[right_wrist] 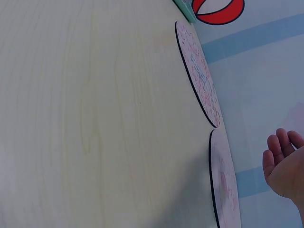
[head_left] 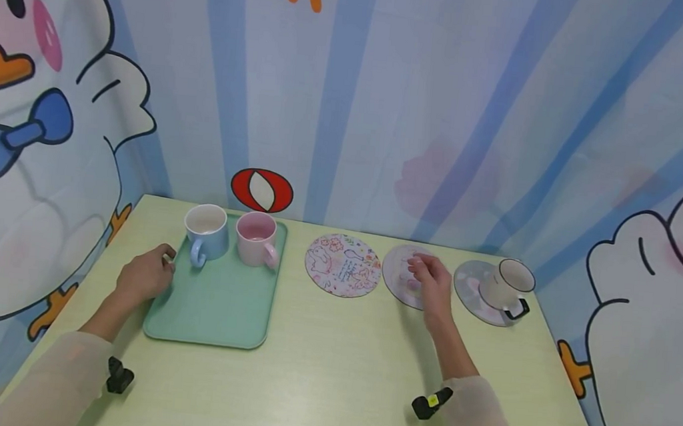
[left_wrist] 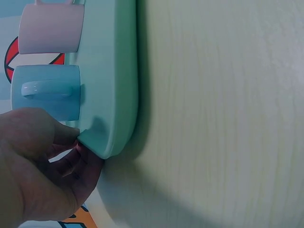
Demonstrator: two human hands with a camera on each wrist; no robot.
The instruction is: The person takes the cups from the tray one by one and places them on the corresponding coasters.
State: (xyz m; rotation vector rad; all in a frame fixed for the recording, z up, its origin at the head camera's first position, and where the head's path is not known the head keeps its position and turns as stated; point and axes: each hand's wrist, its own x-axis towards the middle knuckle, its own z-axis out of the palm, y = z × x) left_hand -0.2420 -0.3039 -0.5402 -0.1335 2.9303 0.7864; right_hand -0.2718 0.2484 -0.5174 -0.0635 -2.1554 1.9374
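Observation:
My left hand (head_left: 145, 274) pinches the left rim of the green tray (head_left: 213, 310); in the left wrist view the thumb lies above the rim, with fingers at its side and below. A blue mug (head_left: 211, 239) and a pink mug (head_left: 252, 246) stand on the tray's far part, their handles toward me. My right hand (head_left: 434, 288) hovers over a round pink coaster (head_left: 396, 281), holding nothing, its fingers loosely bent. Farther right, a white mug (head_left: 497, 289) with a black handle stands on a greyish round coaster (head_left: 471, 277).
Left of the pink coaster lies a flowered round coaster (head_left: 343, 266). The pale wood-grain table (head_left: 328, 386) ends at a striped curtain (head_left: 374, 108) with duck drawings behind and beside it. Black wrist devices (head_left: 120, 376) sit at both sleeves.

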